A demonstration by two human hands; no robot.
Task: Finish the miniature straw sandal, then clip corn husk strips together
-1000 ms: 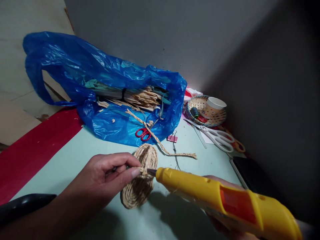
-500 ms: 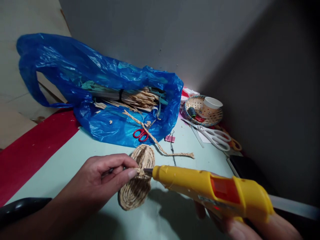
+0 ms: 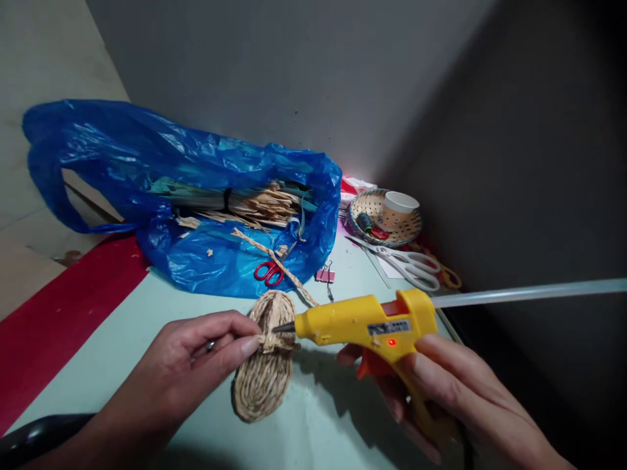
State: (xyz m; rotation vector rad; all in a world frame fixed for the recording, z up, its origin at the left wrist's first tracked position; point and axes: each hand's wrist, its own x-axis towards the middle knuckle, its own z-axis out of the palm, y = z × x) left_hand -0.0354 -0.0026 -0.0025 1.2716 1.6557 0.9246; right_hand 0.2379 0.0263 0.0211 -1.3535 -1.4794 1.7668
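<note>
Tan, oval, coiled-straw slipper (image 3: pixel 262 386) is pointing lengthwise toward the blue plastic bag (image 3: pixel 166 261) from its near side, while our closer left hand (image 3: pixel 189 365) is pinching the pale straw crossband (image 3: pixel 269 342) and our right hand (image 3: pixel 458 385) is clasping the yellow plastic glue gun (image 3: pixel 343 318).

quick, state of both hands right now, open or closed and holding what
Left hand: closed, pinching the woven straw piece near its middle.
Right hand: closed, holding the yellow glue gun.
</note>
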